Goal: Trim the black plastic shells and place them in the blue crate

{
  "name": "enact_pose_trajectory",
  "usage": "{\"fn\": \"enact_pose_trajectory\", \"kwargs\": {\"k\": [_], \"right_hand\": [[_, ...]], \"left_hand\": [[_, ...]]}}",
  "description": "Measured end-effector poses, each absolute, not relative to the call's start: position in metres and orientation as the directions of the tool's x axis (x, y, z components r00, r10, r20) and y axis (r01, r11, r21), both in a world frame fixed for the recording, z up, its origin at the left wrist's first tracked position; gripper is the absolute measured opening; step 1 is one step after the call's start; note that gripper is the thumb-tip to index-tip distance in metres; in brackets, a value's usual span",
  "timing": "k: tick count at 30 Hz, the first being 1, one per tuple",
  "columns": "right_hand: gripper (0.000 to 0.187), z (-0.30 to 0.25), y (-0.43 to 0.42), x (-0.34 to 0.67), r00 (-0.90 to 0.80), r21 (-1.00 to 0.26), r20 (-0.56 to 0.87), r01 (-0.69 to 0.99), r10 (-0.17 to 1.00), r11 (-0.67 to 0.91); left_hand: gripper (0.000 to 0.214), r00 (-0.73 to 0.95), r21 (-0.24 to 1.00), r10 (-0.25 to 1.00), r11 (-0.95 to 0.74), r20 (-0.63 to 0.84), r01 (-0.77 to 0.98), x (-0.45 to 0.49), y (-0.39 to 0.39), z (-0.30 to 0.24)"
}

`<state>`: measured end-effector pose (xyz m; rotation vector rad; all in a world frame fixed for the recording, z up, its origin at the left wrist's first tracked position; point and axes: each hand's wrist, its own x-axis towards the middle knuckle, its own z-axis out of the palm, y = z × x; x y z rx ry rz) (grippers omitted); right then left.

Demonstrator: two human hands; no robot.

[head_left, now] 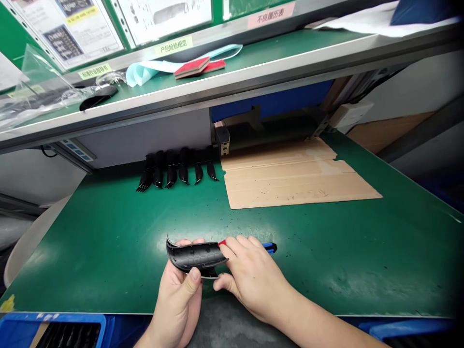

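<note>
My left hand (179, 299) grips a curved black plastic part (195, 256) from below, thumb pressed on its near edge. My right hand (250, 280) is closed around a blue-handled tool with a red tip (270, 248), held against the right end of the part. Both hands hover just above the near edge of the green bench mat (108, 241). The tool's working tip is hidden behind the part and my fingers.
A row of several black plastic parts (177, 171) leans against the back wall. A flat cardboard sheet (293, 176) lies at the back right. A blue bin (54, 331) with black parts sits at the lower left. The shelf (253, 63) above holds red pads, a mask and bags.
</note>
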<state>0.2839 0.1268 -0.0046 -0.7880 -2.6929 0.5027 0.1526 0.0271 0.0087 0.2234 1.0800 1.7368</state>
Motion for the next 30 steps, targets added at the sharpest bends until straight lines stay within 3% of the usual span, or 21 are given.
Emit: {"fn": "enact_pose_trajectory", "kwargs": {"k": [4,8,13,16,19,21,24,27,28,30], "right_hand": [[0.048,-0.002,0.130,0.280,-0.834,-0.337,0.156,0.459,0.530,0.822],[0.049,0.000,0.136,0.277,-0.876,-0.363,0.082,0.417,0.475,0.833],[0.055,-0.003,0.142,0.278,-0.938,-0.709,-0.008,0.250,0.347,0.660],[0.062,-0.008,0.135,0.276,-0.890,-0.819,0.069,0.207,0.451,0.535],[0.069,-0.012,0.124,0.272,-0.784,-0.813,0.137,0.260,0.605,0.521],[0.070,-0.013,0.120,0.271,-0.767,-0.811,0.155,0.261,0.623,0.523],[0.064,-0.012,0.126,0.272,-0.881,-0.908,0.086,0.123,0.466,0.400],[0.062,-0.013,0.136,0.275,-0.961,-0.994,0.031,-0.001,0.275,0.107],[0.062,-0.014,0.137,0.276,-0.960,-0.999,0.027,-0.015,0.277,0.047],[0.060,-0.014,0.137,0.276,-0.931,-0.998,0.032,-0.008,0.363,0.069]], "left_hand": [[0.046,-0.462,0.757,0.819,-0.051,-0.342,-0.651,0.153,0.028,0.005],[0.050,-0.476,0.767,0.809,-0.051,-0.344,-0.640,0.152,0.028,0.000],[0.046,-0.495,0.781,0.810,-0.077,-0.314,-0.620,0.152,0.029,-0.001],[0.044,-0.487,0.739,0.815,-0.113,-0.313,-0.664,0.152,0.029,0.002],[0.044,-0.484,0.690,0.813,-0.147,-0.325,-0.709,0.153,0.029,0.002],[0.044,-0.489,0.673,0.810,-0.166,-0.324,-0.721,0.154,0.029,0.000],[0.044,-0.498,0.660,0.804,-0.185,-0.324,-0.728,0.154,0.028,-0.002],[0.043,-0.498,0.658,0.808,-0.191,-0.316,-0.728,0.153,0.027,-0.003],[0.043,-0.500,0.662,0.810,-0.197,-0.306,-0.723,0.152,0.026,-0.003],[0.043,-0.509,0.669,0.810,-0.207,-0.292,-0.714,0.149,0.025,-0.003]]}}
